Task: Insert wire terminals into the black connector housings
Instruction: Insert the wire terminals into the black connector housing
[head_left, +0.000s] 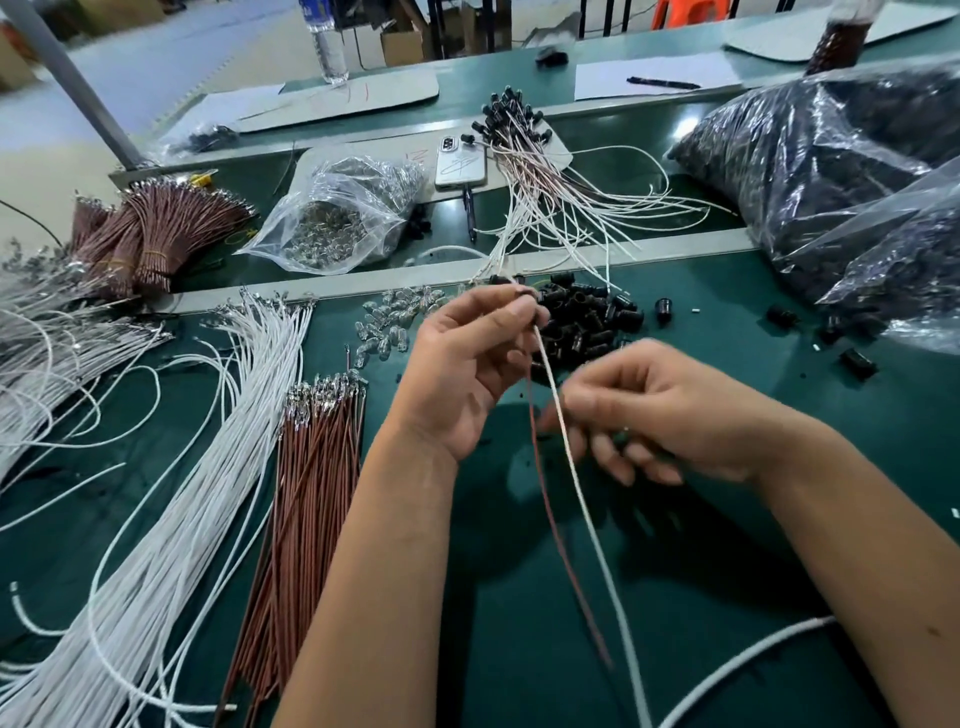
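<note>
Left hand (470, 358) was raised over the green table (675, 597), fingertips pinched on the top end of a white wire (582, 499) and a brown wire (550, 519); something dark sat at the pinch, too small to tell if it was a housing. Both wires hung down toward the camera. Right hand (670, 410) was blurred, fingers curled around the two wires lower down; couldn't tell how tight. Loose black housings (587, 317) lay in a pile just behind the hands. Spare white wires (197, 467) and brown wires (306, 483) lay left, terminals pointing away. Finished assemblies (524, 150) sat further back, near a phone (461, 163)
</note>
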